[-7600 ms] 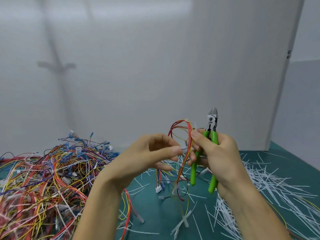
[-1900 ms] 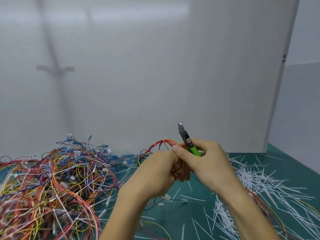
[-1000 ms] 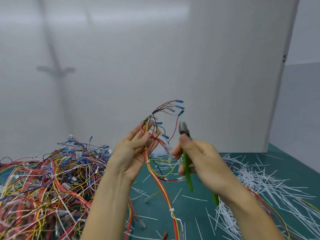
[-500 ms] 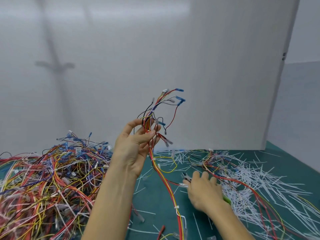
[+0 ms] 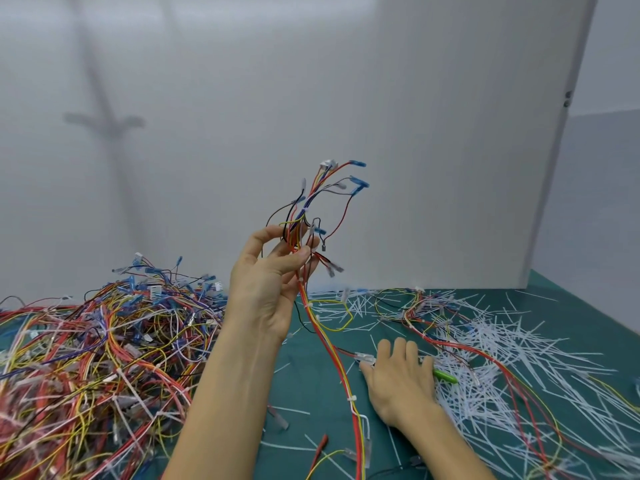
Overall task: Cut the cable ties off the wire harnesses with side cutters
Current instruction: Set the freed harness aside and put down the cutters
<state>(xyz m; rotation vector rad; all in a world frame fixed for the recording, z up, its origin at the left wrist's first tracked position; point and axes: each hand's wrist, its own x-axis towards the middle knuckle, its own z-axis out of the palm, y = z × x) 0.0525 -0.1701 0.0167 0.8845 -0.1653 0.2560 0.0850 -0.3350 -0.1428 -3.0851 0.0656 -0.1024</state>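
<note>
Multicoloured wire harness [image 5: 300, 216], blue-tipped ends

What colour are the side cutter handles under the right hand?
The handles are bright green, shown best in the head view.

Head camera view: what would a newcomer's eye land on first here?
First, the wire harness that the left hand pinches and holds up mid-frame, its blue-tipped ends fanning against the grey wall. Next, the big tangled pile of harnesses on the left of the green mat, and the white litter of cut cable ties on the right. The right hand lies flat on the mat over the green-handled side cutters.
</note>
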